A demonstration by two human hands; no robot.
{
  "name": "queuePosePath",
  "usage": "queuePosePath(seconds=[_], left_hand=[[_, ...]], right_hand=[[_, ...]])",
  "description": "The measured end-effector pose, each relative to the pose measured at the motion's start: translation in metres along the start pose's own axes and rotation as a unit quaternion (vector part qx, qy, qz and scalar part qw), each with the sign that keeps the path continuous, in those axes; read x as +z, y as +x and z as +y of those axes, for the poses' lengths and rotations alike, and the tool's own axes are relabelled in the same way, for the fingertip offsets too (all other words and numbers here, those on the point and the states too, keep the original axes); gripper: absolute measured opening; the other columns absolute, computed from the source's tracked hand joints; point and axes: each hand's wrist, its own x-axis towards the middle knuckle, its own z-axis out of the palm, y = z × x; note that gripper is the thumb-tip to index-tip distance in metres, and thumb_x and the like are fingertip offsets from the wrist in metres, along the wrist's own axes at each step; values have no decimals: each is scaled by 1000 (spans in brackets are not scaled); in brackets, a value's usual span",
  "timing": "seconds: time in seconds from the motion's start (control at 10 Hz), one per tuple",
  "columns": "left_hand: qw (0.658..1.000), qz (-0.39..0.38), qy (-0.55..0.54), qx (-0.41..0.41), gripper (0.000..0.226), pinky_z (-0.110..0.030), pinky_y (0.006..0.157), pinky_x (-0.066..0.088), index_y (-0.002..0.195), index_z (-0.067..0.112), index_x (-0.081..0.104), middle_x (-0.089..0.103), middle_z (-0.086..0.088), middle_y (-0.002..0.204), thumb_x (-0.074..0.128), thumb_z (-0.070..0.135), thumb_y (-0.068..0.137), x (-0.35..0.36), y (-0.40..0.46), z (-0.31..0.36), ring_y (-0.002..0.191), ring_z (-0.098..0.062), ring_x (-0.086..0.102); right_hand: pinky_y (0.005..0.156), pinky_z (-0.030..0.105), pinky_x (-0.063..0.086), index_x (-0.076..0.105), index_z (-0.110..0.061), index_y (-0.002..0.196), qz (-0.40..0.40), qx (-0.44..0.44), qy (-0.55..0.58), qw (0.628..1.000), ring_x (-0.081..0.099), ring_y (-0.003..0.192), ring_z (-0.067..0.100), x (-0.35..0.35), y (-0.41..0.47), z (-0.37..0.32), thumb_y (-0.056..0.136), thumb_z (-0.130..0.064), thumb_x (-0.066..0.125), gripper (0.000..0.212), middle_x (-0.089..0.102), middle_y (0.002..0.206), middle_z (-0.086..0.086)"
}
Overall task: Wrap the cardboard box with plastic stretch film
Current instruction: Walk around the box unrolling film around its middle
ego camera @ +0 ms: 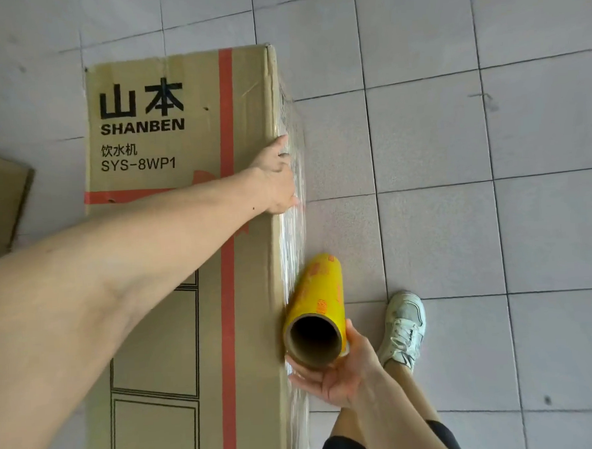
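A tall brown cardboard box [171, 231] with black print and red stripes lies on the tiled floor. Clear stretch film [294, 245] clings along its right side face. My left hand [276, 177] reaches across the top and presses flat on the right edge, over the film. Next to that edge, lower down, my right hand [333, 373] grips the near end of the yellow film roll [321, 302], whose open cardboard core faces me. The roll leans against the box side with film running from it onto the box.
Grey floor tiles [455, 147] spread to the right of the box. My foot in a white sneaker [404, 325] stands just right of the roll. Another piece of brown cardboard [2, 205] lies at the left edge.
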Motion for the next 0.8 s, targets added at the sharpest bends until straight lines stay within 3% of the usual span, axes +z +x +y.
queuePosePath(seconds=[0.1, 0.2, 0.3, 0.4, 0.5, 0.6, 0.7, 0.8], left_hand=[[991, 37, -27, 122, 46, -68, 113, 8, 117, 21, 68, 57, -9, 139, 33, 43, 97, 30, -9, 6, 138, -34, 37], [975, 67, -160, 136, 51, -70, 114, -3, 132, 31, 60, 45, -2, 153, 27, 50, 99, 56, -9, 17, 146, -28, 27], [878, -47, 473, 57, 52, -68, 109, -21, 137, 30, 57, 38, -4, 158, 23, 51, 105, 19, -33, 24, 150, -31, 18], [962, -17, 244, 122, 55, -66, 110, -18, 124, 28, 67, 49, -5, 150, 19, 49, 105, 31, -33, 31, 146, -34, 24], [969, -11, 221, 109, 56, -65, 114, -13, 122, 24, 69, 62, -2, 134, 20, 46, 106, 29, -33, 30, 138, -31, 35], [976, -22, 189, 104, 60, -62, 118, -10, 119, 20, 70, 66, -3, 124, 17, 46, 106, 23, -38, 31, 136, -29, 37], [980, -41, 181, 71, 66, -61, 119, -9, 113, 19, 72, 68, -5, 119, 14, 49, 106, 18, -41, 36, 139, -30, 35], [982, -50, 172, 65, 68, -63, 117, -15, 110, 19, 73, 70, -2, 113, 14, 52, 105, 19, -41, 39, 135, -28, 38]], right_hand=[[94, 61, 47, 55, -8, 109, 140, -102, -188, 967, 65, 101, 41, 24, -10, -19, 93, -44, 48, 40, 66, 105, 22], [86, 59, 54, 58, -2, 93, 282, -200, -427, 836, 65, 100, 41, 62, -26, -52, 93, -16, 42, 21, 60, 90, 21], [107, 49, 42, 52, -3, 127, 249, -180, -537, 786, 53, 122, 39, 100, -34, -67, 103, -32, 36, 41, 58, 120, 23], [111, 46, 38, 35, -13, 146, 199, -123, -573, 785, 50, 128, 35, 108, -27, -59, 89, -59, 55, 76, 49, 142, 18], [92, 52, 52, 42, -22, 136, 214, -129, -468, 848, 68, 97, 36, 79, -2, -48, 47, -67, 79, 106, 64, 118, 16], [83, 56, 54, 51, -17, 126, 222, -102, -322, 915, 71, 86, 37, 43, 2, -29, 51, -63, 75, 91, 72, 102, 19], [74, 51, 57, 54, -5, 121, 151, -23, -167, 974, 69, 86, 41, 1, -3, -3, 73, -60, 65, 74, 72, 97, 26], [86, 53, 52, 53, 1, 120, 87, 53, -24, 995, 62, 94, 46, -30, -2, 19, 77, -61, 58, 76, 67, 106, 30]])
